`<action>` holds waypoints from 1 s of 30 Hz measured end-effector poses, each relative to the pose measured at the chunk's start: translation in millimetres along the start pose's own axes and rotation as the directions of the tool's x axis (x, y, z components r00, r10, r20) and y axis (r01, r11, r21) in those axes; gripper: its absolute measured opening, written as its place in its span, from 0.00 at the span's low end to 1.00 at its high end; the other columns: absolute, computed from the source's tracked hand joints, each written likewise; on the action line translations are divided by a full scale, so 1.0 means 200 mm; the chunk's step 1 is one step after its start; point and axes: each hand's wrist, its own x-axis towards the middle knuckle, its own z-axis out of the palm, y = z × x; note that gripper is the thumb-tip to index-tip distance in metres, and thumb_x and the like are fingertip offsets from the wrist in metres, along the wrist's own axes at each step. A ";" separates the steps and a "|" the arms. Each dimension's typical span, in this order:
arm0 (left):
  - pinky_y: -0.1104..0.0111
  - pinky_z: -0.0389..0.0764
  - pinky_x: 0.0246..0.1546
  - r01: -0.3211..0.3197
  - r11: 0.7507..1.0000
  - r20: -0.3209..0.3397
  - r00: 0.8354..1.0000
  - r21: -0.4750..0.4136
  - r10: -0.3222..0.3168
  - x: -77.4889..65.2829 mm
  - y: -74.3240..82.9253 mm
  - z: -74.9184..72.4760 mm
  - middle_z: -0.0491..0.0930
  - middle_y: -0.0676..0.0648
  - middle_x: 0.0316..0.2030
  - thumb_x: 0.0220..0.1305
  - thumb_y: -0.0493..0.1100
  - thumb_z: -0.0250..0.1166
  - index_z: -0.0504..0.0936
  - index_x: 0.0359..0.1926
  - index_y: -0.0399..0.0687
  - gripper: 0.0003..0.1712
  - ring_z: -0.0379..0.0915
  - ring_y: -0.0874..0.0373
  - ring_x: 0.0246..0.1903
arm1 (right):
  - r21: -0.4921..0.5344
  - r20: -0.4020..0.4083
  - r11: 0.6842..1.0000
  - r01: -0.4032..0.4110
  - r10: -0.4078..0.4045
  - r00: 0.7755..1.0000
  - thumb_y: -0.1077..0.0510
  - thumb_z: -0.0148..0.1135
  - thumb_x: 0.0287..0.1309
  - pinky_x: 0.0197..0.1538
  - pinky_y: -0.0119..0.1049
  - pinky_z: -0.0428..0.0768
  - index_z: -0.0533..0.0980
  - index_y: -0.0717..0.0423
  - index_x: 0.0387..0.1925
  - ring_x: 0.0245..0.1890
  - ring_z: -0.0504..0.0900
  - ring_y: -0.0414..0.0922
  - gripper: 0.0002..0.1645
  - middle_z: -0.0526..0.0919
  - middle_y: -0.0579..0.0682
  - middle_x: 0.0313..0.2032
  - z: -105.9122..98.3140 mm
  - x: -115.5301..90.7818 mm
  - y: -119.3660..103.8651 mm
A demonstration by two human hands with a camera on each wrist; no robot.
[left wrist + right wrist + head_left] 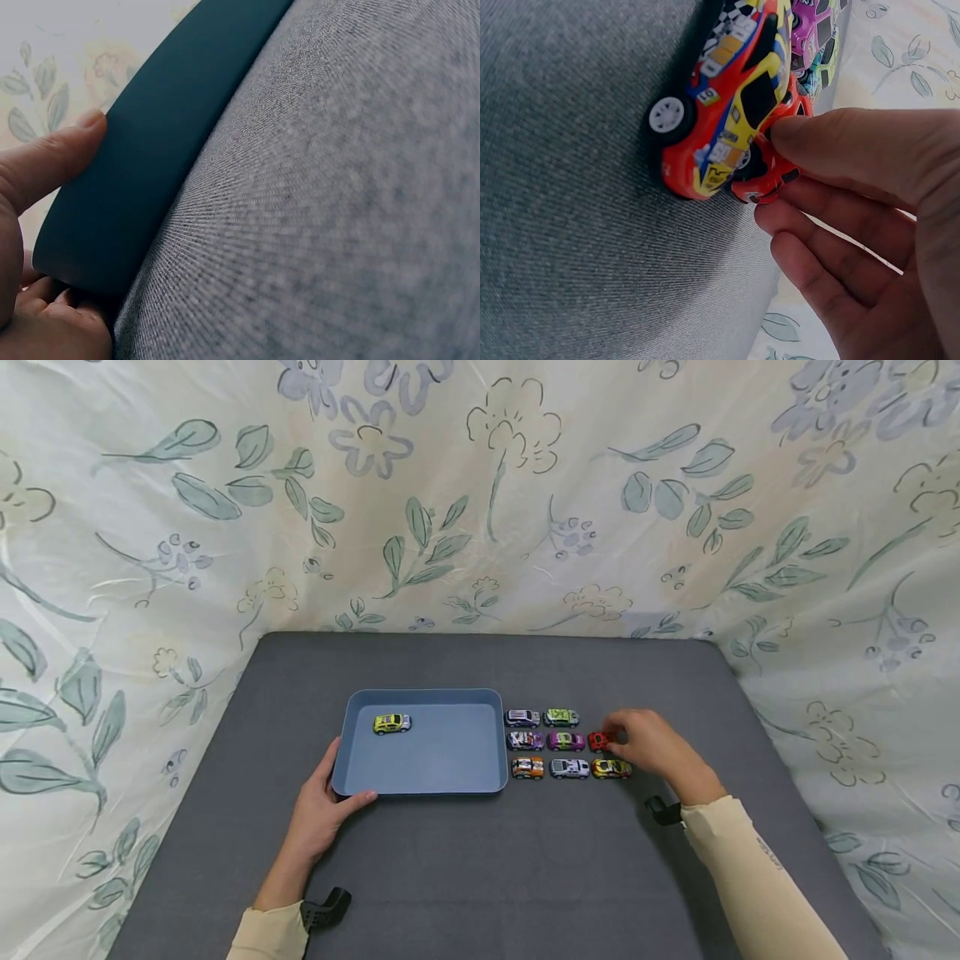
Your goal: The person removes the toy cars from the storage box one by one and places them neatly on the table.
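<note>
A blue-grey tray (pixel 420 789) lies on the cloth, and one yellow-green toy car (pixel 392 723) stands inside it. At the tray's near left corner my left hand (pixel 318 814) grips it, thumb (pixel 71 146) on the rim and fingers curled round the corner. My right hand (pixel 648 743) has thumb and fingers at a red toy car (pixel 769 184), pinching it at the right end of the middle row. Close beside that car stands a yellow-and-red toy car (pixel 724 120). The red car's far side is hidden by the hand.
Several more toy cars stand in rows right of the tray, among them a purple one (pixel 566 741), a green one (pixel 561 717), an orange one (pixel 527 767) and a silver one (pixel 569 768). Grey cloth (pixel 480 877) covers the table; a floral curtain (pixel 480 527) hangs behind.
</note>
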 end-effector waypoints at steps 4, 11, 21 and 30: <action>0.88 0.61 0.61 -0.007 1.000 -0.005 1.000 0.000 0.007 0.00 0.00 0.00 0.47 0.33 0.85 0.63 0.35 0.82 0.44 0.88 0.39 0.67 0.47 0.37 0.82 | 0.001 -0.006 1.000 0.002 -0.002 1.000 0.64 0.80 0.60 0.46 0.56 0.83 0.88 0.55 0.43 0.40 0.85 0.50 0.10 0.87 0.47 0.39 0.00 0.00 0.00; 0.87 0.61 0.62 -0.015 1.000 -0.001 1.000 -0.024 0.015 -0.01 0.00 0.01 0.47 0.34 0.85 0.63 0.35 0.81 0.43 0.88 0.40 0.67 0.46 0.39 0.83 | 0.004 -0.031 1.000 0.010 -0.010 0.999 0.64 0.78 0.63 0.49 0.59 0.84 0.88 0.58 0.47 0.45 0.87 0.56 0.11 0.89 0.53 0.44 -0.03 0.00 -0.02; 0.87 0.61 0.62 0.001 0.999 0.006 1.000 -0.033 -0.001 0.00 0.00 0.01 0.46 0.36 0.86 0.64 0.35 0.81 0.42 0.89 0.42 0.67 0.46 0.41 0.83 | -0.001 -0.132 0.997 0.075 -0.074 0.988 0.57 0.77 0.66 0.55 0.61 0.82 0.86 0.63 0.56 0.52 0.87 0.61 0.21 0.89 0.58 0.52 -0.08 0.03 -0.14; 0.87 0.60 0.63 0.012 1.000 -0.004 1.000 0.003 -0.012 -0.01 0.01 0.01 0.47 0.36 0.86 0.63 0.37 0.82 0.43 0.89 0.43 0.68 0.46 0.42 0.83 | 0.012 -0.180 0.985 0.172 -0.167 0.969 0.54 0.78 0.66 0.61 0.59 0.80 0.86 0.59 0.59 0.57 0.86 0.56 0.23 0.88 0.56 0.56 -0.11 0.15 -0.32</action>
